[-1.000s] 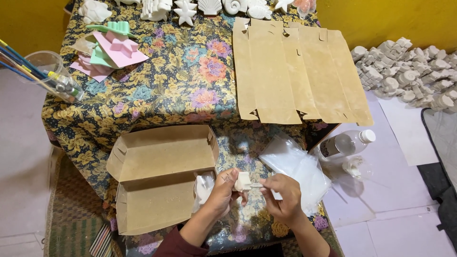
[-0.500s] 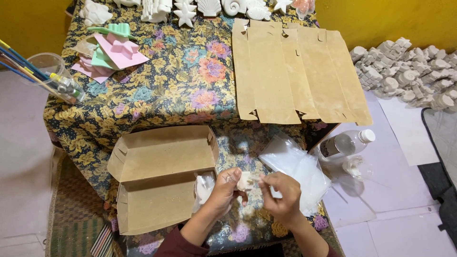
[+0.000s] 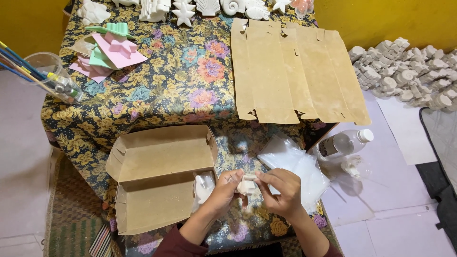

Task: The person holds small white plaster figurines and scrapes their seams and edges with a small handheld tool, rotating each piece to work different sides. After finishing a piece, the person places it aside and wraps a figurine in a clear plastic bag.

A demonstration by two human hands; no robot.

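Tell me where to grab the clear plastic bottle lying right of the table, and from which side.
Grip the clear plastic bottle around its mid-body, from above. It lies on its side with the white cap pointing right, so the round barrel is exposed on top and open on both flanks.

What I can count from above

My two hands, left [image 3: 221,190] and right [image 3: 281,190], pinch one small white cast piece [image 3: 246,185]; one open cardboard box [image 3: 159,176], one stack of flat box blanks [image 3: 295,76], one clear bottle [image 3: 345,143], one cup of brushes [image 3: 47,76], one heap of white casts [image 3: 409,71], too many to count
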